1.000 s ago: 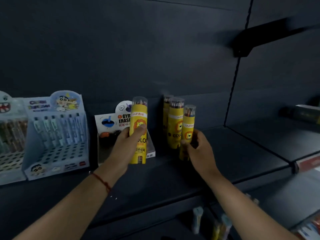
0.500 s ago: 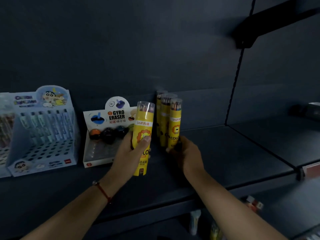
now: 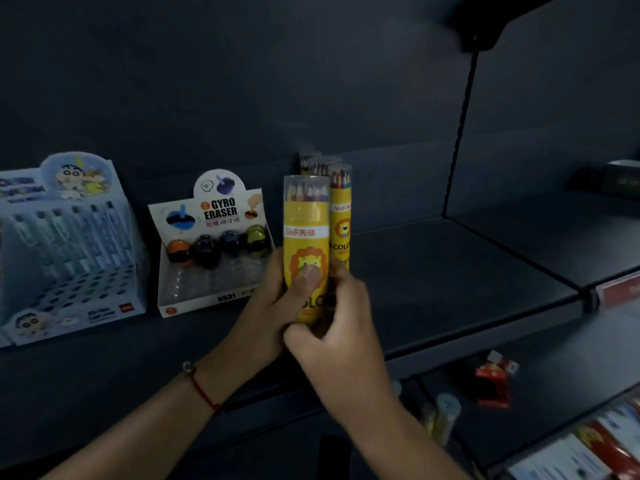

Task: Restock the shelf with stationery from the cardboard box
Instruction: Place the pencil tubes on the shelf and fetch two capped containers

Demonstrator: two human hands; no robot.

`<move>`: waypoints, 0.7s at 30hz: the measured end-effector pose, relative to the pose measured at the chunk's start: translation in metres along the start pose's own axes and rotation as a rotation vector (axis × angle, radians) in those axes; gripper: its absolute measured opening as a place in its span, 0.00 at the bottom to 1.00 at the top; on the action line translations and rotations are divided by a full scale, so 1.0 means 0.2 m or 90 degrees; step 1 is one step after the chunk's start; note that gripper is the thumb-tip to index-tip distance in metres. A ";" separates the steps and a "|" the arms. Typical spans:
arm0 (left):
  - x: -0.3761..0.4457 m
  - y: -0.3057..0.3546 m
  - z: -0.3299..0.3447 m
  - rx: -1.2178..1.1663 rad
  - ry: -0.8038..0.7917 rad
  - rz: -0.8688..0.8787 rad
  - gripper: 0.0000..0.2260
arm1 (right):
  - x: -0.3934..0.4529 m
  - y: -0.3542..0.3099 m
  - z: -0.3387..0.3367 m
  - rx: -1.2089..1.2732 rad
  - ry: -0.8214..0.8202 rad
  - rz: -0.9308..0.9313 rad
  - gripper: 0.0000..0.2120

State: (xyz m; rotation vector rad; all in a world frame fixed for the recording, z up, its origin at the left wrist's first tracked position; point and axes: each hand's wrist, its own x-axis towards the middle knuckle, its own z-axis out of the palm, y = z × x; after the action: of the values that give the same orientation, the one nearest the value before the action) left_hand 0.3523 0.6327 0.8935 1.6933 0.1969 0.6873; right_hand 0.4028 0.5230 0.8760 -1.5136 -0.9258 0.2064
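Note:
My left hand (image 3: pixel 273 299) grips a yellow tube of coloured pencils (image 3: pixel 305 233) with a lion on it, thumb across the front, upright over the dark shelf (image 3: pixel 433 271). Right behind it stand several more yellow pencil tubes (image 3: pixel 341 216) in a tight group against the back wall. My right hand (image 3: pixel 341 327) is at the base of the held tube, fingers curled against it and the tube behind; whether it grips either is unclear. The cardboard box is out of view.
A Gyro Eraser display box (image 3: pixel 211 251) stands just left of the tubes, and a blue cartoon pen display (image 3: pixel 65 247) further left. A vertical divider (image 3: pixel 460 133) bounds the shelf bay on the right. Lower shelves hold more stationery (image 3: pixel 495 382).
My left hand has carried its tube rightward, up against the standing group. My right hand has come off the standing tubes towards the base of the held tube.

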 end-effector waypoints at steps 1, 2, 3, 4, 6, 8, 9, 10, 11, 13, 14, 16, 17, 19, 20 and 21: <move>-0.02 0.00 0.02 0.004 -0.025 -0.004 0.15 | 0.00 -0.01 -0.04 -0.009 0.005 -0.003 0.32; -0.04 0.00 0.04 0.008 -0.049 -0.007 0.15 | 0.00 -0.01 -0.08 -0.026 -0.003 -0.006 0.30; -0.06 0.00 0.05 0.016 -0.074 -0.007 0.15 | 0.00 -0.02 -0.13 -0.043 -0.024 -0.005 0.28; -0.08 0.01 0.06 0.035 -0.097 -0.006 0.15 | 0.00 -0.03 -0.17 -0.049 -0.048 -0.002 0.27; -0.10 0.02 0.05 0.125 -0.135 0.009 0.17 | 0.02 -0.02 -0.23 -0.029 -0.078 -0.001 0.26; -0.09 0.02 0.01 0.322 -0.160 0.041 0.20 | 0.05 0.01 -0.28 -0.011 -0.072 -0.005 0.25; -0.10 0.01 -0.01 0.442 -0.167 0.046 0.22 | 0.07 0.04 -0.30 -0.015 -0.057 -0.009 0.25; -0.11 -0.02 -0.04 0.557 -0.174 0.048 0.23 | 0.10 0.06 -0.31 -0.026 -0.040 -0.013 0.25; -0.12 -0.04 -0.06 0.648 -0.179 0.058 0.23 | 0.13 0.08 -0.32 -0.044 -0.023 -0.015 0.26; -0.16 -0.10 -0.09 0.740 -0.184 0.102 0.21 | 0.18 0.12 -0.33 -0.064 0.003 -0.016 0.27; -0.17 -0.12 -0.10 0.754 -0.185 0.114 0.20 | 0.21 0.14 -0.33 -0.069 0.008 -0.018 0.27; -0.17 -0.14 -0.11 0.764 -0.172 0.134 0.18 | 0.25 0.16 -0.32 -0.085 0.006 -0.027 0.27; -0.17 -0.14 -0.10 0.767 -0.167 0.145 0.18 | 0.27 0.17 -0.32 -0.093 0.001 -0.030 0.28; -0.17 -0.14 -0.08 0.770 -0.164 0.165 0.19 | 0.30 0.19 -0.30 -0.105 -0.006 -0.025 0.28; -0.18 -0.14 -0.08 0.771 -0.163 0.177 0.19 | 0.32 0.21 -0.30 -0.111 -0.007 -0.020 0.27; -0.18 -0.15 -0.08 0.769 -0.163 0.189 0.18 | 0.34 0.23 -0.30 -0.114 -0.004 -0.016 0.27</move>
State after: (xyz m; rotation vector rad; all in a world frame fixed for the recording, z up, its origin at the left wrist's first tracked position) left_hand 0.3213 0.6361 0.8555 2.9932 0.1890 0.5738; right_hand 0.5039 0.5273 0.8731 -1.6647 -0.9894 0.1125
